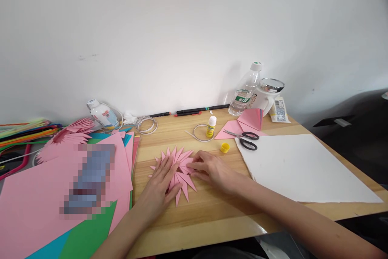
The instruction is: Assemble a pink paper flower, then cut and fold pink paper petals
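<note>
On the tabletop (182, 226), in front of the person, lies a pink paper star (182, 180), its folded points spread around. The left hand (158, 188) rests flat upon its left side with fingers extended, gripping nothing, probably so that the star does not slide. The right hand (214, 170) is partly closed at the right-side points; whether it pinches the paper, I cannot tell. The glue stick (210, 127) stands upright near its yellow cap (224, 148), perhaps for easy reach.
</note>
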A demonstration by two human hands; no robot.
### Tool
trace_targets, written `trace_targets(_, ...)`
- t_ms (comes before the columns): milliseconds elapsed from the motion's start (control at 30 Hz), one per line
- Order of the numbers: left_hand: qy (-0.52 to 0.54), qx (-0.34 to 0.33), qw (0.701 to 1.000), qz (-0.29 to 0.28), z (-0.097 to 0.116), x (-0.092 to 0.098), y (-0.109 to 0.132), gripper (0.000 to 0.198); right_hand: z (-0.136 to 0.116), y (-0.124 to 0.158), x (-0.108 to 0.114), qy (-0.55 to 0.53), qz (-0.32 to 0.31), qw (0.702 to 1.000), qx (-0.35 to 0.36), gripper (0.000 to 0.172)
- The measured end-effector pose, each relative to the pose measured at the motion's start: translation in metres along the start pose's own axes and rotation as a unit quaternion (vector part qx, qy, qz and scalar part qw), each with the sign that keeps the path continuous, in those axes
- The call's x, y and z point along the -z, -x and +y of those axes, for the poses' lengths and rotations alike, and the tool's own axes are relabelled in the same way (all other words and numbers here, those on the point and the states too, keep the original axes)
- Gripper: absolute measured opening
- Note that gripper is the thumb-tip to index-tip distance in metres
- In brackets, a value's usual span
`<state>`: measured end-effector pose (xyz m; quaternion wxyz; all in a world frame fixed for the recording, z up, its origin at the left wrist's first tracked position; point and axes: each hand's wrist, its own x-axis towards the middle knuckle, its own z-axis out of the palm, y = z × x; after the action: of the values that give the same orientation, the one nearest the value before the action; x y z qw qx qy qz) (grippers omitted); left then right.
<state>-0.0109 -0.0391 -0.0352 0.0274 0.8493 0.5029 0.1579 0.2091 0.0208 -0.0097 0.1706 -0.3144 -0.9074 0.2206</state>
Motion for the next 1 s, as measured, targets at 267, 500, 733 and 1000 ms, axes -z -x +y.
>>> trace_targets(267, 0.029, 0.04, 0.999, 0.018, 0.0, 0.001, -0.002, 0.058, -0.013, 0.006, 0.007, 0.013, -0.038, 0.999, -0.017, 0.027)
trace_targets(500, 0.046, 0.031, 0.998, 0.036, 0.0, -0.001, -0.004, 0.045, -0.015, 0.007, 0.004, 0.034, -0.033, 0.999, -0.019, 0.04)
trace_targets(733, 0.025, -0.006, 0.999, 0.028, 0.001, 0.001, -0.006, 0.042, -0.015, 0.01, 0.0, 0.057, -0.018, 0.998, -0.008, 0.037)
trace_targets(1000, 0.012, -0.015, 1.0, 0.02, 0.003, 0.004, -0.008, 0.039, -0.017, 0.011, -0.002, 0.057, -0.013, 0.998, -0.002, 0.031)
